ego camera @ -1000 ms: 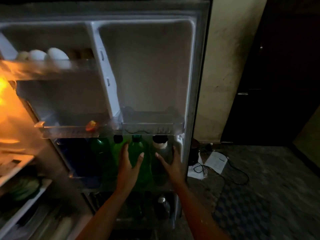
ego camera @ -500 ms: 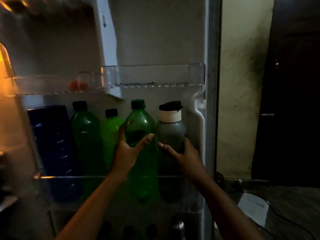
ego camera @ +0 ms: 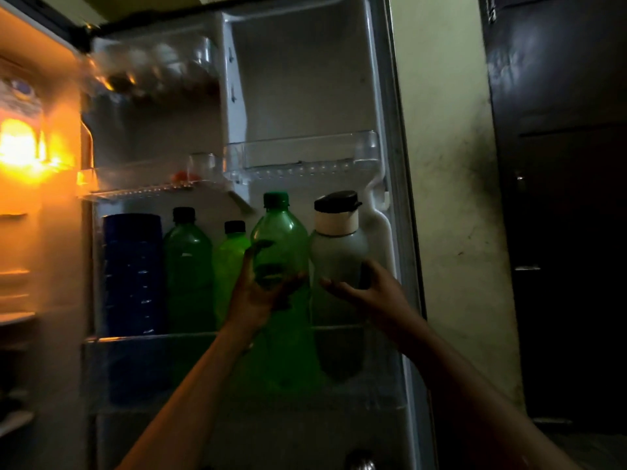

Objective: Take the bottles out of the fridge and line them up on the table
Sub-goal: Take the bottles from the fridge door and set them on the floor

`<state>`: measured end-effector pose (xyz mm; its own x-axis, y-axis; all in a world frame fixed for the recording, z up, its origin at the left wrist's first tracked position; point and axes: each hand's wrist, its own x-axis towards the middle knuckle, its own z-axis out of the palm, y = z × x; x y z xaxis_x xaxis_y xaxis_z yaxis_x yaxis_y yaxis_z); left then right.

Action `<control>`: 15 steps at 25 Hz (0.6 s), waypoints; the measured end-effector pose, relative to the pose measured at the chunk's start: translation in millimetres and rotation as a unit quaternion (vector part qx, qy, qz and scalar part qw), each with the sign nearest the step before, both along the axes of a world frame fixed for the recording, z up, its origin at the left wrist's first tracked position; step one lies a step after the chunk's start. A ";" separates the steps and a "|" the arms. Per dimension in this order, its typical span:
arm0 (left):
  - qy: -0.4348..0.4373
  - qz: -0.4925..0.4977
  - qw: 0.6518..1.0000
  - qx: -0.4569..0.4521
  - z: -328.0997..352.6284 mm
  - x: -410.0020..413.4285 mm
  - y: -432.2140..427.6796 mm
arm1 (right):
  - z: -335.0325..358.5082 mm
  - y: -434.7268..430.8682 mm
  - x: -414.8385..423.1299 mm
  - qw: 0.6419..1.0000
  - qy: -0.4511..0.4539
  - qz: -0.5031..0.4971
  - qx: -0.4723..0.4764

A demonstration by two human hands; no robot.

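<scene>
The open fridge door's lower shelf [ego camera: 152,339] holds a row of bottles. From the left stand a dark blue bottle [ego camera: 133,273], a green bottle with a black cap [ego camera: 187,262], a smaller light green bottle [ego camera: 230,259], a large green bottle with a green cap [ego camera: 279,242] and a grey bottle with a cream collar and black lid [ego camera: 339,249]. My left hand [ego camera: 258,296] wraps around the large green bottle. My right hand [ego camera: 366,290] grips the grey bottle from the front and right side. Both bottles stand inside the shelf.
A clear door shelf [ego camera: 302,157] hangs just above the bottle caps, and another one [ego camera: 142,184] to its left holds a small red item. Blurred eggs [ego camera: 163,59] sit in the top rack. The lit fridge interior [ego camera: 23,147] glows orange at left. A dark door [ego camera: 559,198] stands at right.
The view has tilted upward and drawn closer, so the door's upper racks show again. Both hands have closed tighter around the large green bottle and the grey bottle.
</scene>
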<state>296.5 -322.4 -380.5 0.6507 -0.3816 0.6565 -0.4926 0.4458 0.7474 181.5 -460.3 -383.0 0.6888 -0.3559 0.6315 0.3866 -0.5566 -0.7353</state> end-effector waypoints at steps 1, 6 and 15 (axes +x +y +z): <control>0.008 0.009 1.000 -0.002 -2.1 -0.1 -0.7 | -1.4 1.2 -2.2 1.000 -0.012 0.013 0.008; -0.067 0.098 0.993 0.006 -2.7 -11.6 0.0 | 4.8 19.8 -16.0 0.997 -0.068 0.033 0.036; -0.079 0.125 0.987 -0.057 32.2 -41.3 19.4 | 57.0 37.9 -38.4 0.994 -0.087 0.061 -0.011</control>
<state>255.2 -303.0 -348.3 0.6019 -0.1398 0.7863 -0.7037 0.3727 0.6049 143.1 -422.4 -325.9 0.6058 -0.2610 0.7516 0.5718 -0.5140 -0.6394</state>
